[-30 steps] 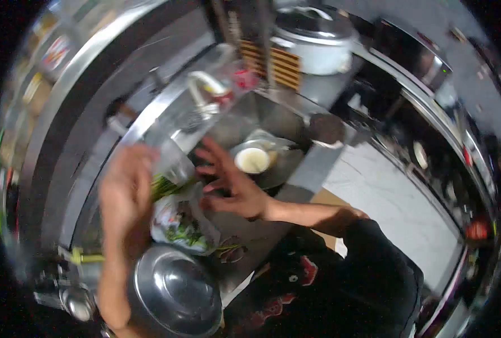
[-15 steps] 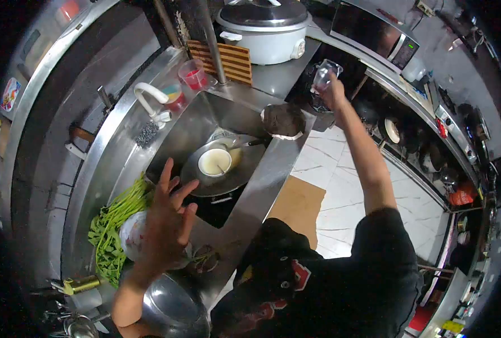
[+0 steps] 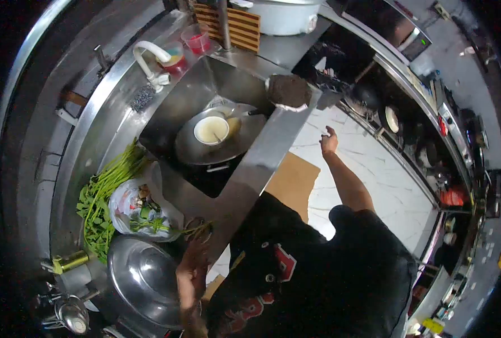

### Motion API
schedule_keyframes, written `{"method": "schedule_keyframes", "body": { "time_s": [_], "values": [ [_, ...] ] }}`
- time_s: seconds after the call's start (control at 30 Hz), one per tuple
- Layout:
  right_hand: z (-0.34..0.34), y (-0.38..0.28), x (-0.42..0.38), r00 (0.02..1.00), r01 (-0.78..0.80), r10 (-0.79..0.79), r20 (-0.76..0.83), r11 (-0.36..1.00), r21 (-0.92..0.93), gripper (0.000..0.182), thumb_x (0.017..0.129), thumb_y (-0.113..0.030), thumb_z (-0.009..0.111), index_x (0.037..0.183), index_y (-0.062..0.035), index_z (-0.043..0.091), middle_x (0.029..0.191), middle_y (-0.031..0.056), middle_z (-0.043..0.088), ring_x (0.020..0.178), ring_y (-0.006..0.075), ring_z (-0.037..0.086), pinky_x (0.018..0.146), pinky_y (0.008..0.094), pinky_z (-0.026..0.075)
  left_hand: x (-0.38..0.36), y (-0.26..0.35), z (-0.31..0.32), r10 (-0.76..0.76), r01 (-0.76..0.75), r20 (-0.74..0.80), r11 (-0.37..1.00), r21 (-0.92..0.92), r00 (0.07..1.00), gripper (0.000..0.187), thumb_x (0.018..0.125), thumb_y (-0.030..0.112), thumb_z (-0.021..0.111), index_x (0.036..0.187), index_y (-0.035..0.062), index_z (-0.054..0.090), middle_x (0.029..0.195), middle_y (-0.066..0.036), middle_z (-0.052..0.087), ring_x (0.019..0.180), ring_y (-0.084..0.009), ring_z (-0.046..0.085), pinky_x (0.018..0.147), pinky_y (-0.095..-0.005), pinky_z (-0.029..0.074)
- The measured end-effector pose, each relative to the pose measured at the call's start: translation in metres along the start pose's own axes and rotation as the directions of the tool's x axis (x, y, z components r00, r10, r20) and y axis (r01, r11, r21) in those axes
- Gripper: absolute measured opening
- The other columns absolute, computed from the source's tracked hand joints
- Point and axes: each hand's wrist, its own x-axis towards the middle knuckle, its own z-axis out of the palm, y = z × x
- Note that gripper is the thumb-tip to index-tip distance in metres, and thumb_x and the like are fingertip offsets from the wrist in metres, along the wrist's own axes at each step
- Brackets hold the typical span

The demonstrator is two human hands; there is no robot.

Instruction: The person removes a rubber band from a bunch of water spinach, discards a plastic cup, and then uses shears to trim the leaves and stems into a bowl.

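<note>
My right hand (image 3: 329,142) is out over the white tiled floor, holding nothing, with its fingers partly apart. Low by the counter's front edge, my left hand (image 3: 193,271) appears side-on and a little blurred, its fingers extended and no object showing in them. Its fingertips are right at some loose green stems (image 3: 197,227). Close by are a white plastic bag (image 3: 171,217) with vegetable scraps and a large shiny metal lid or bowl (image 3: 149,281). Long leafy greens (image 3: 101,211) lie behind the bag.
The sink (image 3: 171,110) contains a wok (image 3: 245,135) with a white bowl (image 3: 211,130) of cloudy liquid in it. A white faucet (image 3: 149,65) and red-tinted plastic cups (image 3: 196,39) stand behind. A dark round thing (image 3: 289,91) sits on the sink's corner, near a black bag (image 3: 340,62).
My right hand has let go of the clear plastic cup near the black bag and drawn back toward me. My left hand has moved down from beside the sink to the counter's front edge.
</note>
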Motion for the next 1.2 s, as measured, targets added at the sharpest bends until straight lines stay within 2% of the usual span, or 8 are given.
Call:
{"method": "schedule_keyframes", "body": {
  "time_s": [0.17,0.53,0.73,0.83,1.0,1.07,1.13,1.2],
  "values": [
    [-0.083,0.037,-0.067,0.929,-0.235,0.324,0.180,0.891,-0.389,0.043,0.075,0.003,0.043,0.116,-0.0051,0.054,0.087,0.0146,0.060,0.073,0.0209,0.063,0.053,0.0335,0.056,-0.003,-0.048,0.020,0.070,-0.065,0.021,0.982,-0.178,0.997,0.025,0.090,0.012,0.050,0.112,0.0012,0.057,0.113,-0.010,0.057,0.098,-0.0165,0.057,0.076,-0.0292,0.049],
    [-0.236,0.117,-0.139,0.738,-0.529,0.625,0.253,0.770,-0.358,0.038,0.076,-0.003,0.051,0.114,-0.0051,0.055,0.067,0.0091,0.059,0.051,0.0151,0.057,0.046,0.0297,0.054,0.087,-0.033,0.170,0.059,-0.124,0.453,0.986,0.115,0.890,0.029,0.093,0.023,0.047,0.114,0.0044,0.056,0.106,-0.010,0.059,0.094,-0.0157,0.057,0.080,-0.0291,0.047],
    [-0.312,0.188,-0.116,0.767,-0.331,0.553,0.327,0.776,-0.537,0.034,0.080,-0.009,0.055,0.113,-0.0054,0.055,0.066,0.0082,0.060,0.059,0.0143,0.062,0.046,0.0308,0.051,0.190,-0.128,0.334,-0.077,-0.129,0.568,0.940,0.315,0.820,0.024,0.088,0.020,0.052,0.106,0.0061,0.061,0.104,-0.012,0.063,0.090,-0.0251,0.062,0.077,-0.0320,0.048],
    [-0.366,0.314,-0.122,0.752,-0.247,0.485,0.447,0.835,-0.491,0.032,0.084,-0.010,0.053,0.115,-0.0082,0.053,0.083,0.0062,0.059,0.066,0.0171,0.062,0.049,0.0300,0.053,0.250,-0.191,0.428,-0.199,-0.117,0.551,0.867,0.485,0.810,0.023,0.088,0.023,0.052,0.101,0.0075,0.063,0.102,-0.012,0.063,0.092,-0.0293,0.060,0.079,-0.0349,0.047],
    [-0.428,0.360,-0.134,0.574,-0.697,0.733,0.364,0.671,-0.252,0.031,0.084,-0.017,0.053,0.113,-0.0075,0.056,0.086,0.0112,0.063,0.067,0.0183,0.063,0.055,0.0310,0.051,0.356,-0.387,0.536,0.058,-0.274,0.435,0.850,0.451,0.898,0.024,0.087,0.018,0.052,0.103,0.0009,0.057,0.102,-0.020,0.058,0.090,-0.0327,0.057,0.077,-0.0393,0.046],
    [-0.460,0.343,-0.139,0.366,-0.930,0.804,0.469,0.329,0.162,0.032,0.086,-0.021,0.054,0.115,-0.0081,0.054,0.092,0.0104,0.062,0.073,0.0195,0.062,0.059,0.0319,0.051,0.406,-0.458,0.589,0.110,-0.257,0.352,0.876,0.407,0.930,0.022,0.086,0.015,0.052,0.102,0.0004,0.055,0.104,-0.021,0.056,0.092,-0.0325,0.055,0.077,-0.0403,0.045],
    [-0.481,0.397,-0.183,0.192,-0.931,0.792,0.580,-0.040,0.362,0.033,0.088,-0.023,0.053,0.117,-0.0085,0.053,0.096,0.0080,0.060,0.077,0.0201,0.060,0.060,0.0327,0.050,0.454,-0.454,0.612,0.065,-0.229,0.330,0.842,0.489,0.942,0.020,0.084,0.012,0.054,0.100,0.0004,0.053,0.105,-0.021,0.053,0.096,-0.0316,0.051,0.079,-0.0423,0.043],
    [-0.484,0.364,-0.178,0.163,-0.981,0.882,0.441,0.099,0.165,0.033,0.088,-0.023,0.053,0.118,-0.0085,0.053,0.096,0.0080,0.060,0.077,0.0199,0.060,0.060,0.0326,0.050,0.502,-0.395,0.621,-0.136,-0.240,0.431,0.665,0.707,0.892,0.019,0.083,0.012,0.055,0.099,0.0014,0.052,0.103,-0.018,0.053,0.097,-0.0301,0.049,0.081,-0.0442,0.041]
  ]
}}
